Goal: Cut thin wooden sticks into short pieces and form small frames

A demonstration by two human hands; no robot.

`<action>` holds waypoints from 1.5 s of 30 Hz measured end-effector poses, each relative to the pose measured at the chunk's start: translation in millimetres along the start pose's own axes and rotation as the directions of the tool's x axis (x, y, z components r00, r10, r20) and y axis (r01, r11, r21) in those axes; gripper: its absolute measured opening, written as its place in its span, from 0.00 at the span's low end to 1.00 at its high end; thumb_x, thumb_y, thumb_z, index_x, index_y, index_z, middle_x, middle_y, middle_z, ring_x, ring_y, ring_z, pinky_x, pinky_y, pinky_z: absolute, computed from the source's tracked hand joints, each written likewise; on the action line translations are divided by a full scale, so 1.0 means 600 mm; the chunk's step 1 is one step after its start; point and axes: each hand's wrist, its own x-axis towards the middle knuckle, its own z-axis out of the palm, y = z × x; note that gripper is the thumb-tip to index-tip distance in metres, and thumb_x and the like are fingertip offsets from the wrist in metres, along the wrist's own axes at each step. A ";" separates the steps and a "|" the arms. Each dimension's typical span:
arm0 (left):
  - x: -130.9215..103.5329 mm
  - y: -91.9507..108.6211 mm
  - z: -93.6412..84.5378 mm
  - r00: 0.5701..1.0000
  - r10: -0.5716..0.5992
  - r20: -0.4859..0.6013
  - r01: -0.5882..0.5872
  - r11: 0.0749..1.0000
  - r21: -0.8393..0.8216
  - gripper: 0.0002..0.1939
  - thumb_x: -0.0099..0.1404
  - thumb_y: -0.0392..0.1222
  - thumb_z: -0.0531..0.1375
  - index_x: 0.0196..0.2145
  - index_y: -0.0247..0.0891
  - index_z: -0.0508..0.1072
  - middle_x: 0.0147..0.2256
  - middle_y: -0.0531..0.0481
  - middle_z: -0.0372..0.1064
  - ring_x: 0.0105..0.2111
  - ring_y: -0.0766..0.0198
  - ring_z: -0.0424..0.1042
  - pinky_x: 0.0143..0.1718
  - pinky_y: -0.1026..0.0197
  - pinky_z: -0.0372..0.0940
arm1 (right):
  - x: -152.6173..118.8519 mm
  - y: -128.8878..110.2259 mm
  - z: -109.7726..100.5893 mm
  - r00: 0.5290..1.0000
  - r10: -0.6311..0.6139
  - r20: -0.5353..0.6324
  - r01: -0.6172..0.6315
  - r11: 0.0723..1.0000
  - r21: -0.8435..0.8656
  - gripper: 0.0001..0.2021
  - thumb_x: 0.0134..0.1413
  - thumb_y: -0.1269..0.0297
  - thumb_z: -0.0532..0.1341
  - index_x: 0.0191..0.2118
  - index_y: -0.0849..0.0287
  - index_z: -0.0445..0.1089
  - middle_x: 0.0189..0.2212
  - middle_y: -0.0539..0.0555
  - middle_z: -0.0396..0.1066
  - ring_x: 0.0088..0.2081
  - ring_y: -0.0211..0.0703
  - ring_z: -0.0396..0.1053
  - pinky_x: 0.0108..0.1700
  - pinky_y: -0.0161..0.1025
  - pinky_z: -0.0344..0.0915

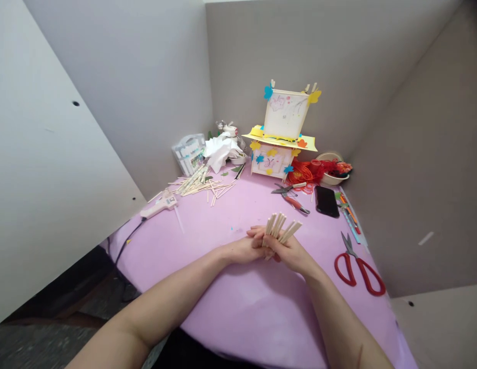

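Observation:
Both of my hands meet at the middle of the pink table (pixel 230 302). My left hand (pixel 246 249) and my right hand (pixel 294 254) together grip a bundle of several pale wooden sticks (pixel 281 227), which fan upward and to the right out of my fingers. The lower ends of the sticks are hidden inside my hands.
Red-handled scissors (pixel 359 269) lie right of my hands. A black phone (pixel 326 201), pliers (pixel 294 197), a glue gun (pixel 159 206) with its cable, loose sticks (pixel 202 185), a paper lantern craft (pixel 283 134) and a bowl of red bands (pixel 330 169) fill the back. Grey walls close in on three sides.

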 end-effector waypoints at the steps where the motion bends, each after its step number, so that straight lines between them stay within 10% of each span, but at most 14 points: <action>1: -0.001 0.002 0.001 1.000 -0.004 0.016 0.004 1.000 -0.009 0.08 0.64 0.38 0.56 0.35 0.33 0.74 0.38 0.47 0.73 0.39 0.63 0.71 0.41 0.62 0.66 | -0.001 -0.003 0.000 1.000 -0.002 0.023 0.002 1.000 -0.001 0.16 0.63 0.55 0.52 0.40 0.56 0.74 0.49 0.56 0.71 0.56 0.48 0.62 0.57 0.47 0.58; 13: -0.009 0.027 0.004 1.000 -0.009 0.028 0.006 0.994 0.111 0.11 0.65 0.37 0.54 0.37 0.34 0.75 0.38 0.47 0.75 0.40 0.62 0.72 0.45 0.61 0.66 | -0.004 -0.002 -0.004 0.998 0.060 -0.021 -0.058 0.996 0.071 0.15 0.62 0.54 0.52 0.40 0.56 0.72 0.47 0.57 0.72 0.47 0.48 0.69 0.51 0.48 0.65; 20: -0.002 -0.008 0.009 0.949 0.254 -0.185 -0.186 0.928 0.323 0.16 0.65 0.37 0.52 0.49 0.36 0.70 0.51 0.42 0.67 0.52 0.54 0.64 0.55 0.54 0.58 | -0.004 -0.011 -0.007 0.996 -0.094 0.002 0.094 0.996 0.003 0.11 0.59 0.56 0.57 0.40 0.54 0.74 0.43 0.56 0.74 0.50 0.49 0.68 0.56 0.51 0.60; 37: 0.003 0.002 0.029 0.998 0.053 -0.014 -0.055 0.987 -0.150 0.15 0.67 0.47 0.52 0.40 0.32 0.72 0.40 0.43 0.72 0.42 0.59 0.70 0.46 0.57 0.64 | -0.001 -0.016 0.003 0.924 0.177 -0.340 -0.005 0.892 0.452 0.15 0.56 0.49 0.58 0.33 0.57 0.68 0.34 0.55 0.75 0.35 0.45 0.74 0.41 0.45 0.71; 45: 0.006 -0.011 0.070 0.988 -0.122 0.096 0.154 0.699 -0.699 0.21 0.59 0.53 0.62 0.40 0.33 0.65 0.32 0.45 0.70 0.26 0.64 0.72 0.30 0.60 0.66 | 0.013 0.028 -0.026 0.816 0.406 -0.411 -0.057 0.765 0.642 0.10 0.53 0.55 0.62 0.32 0.57 0.67 0.37 0.57 0.77 0.36 0.45 0.76 0.50 0.49 0.68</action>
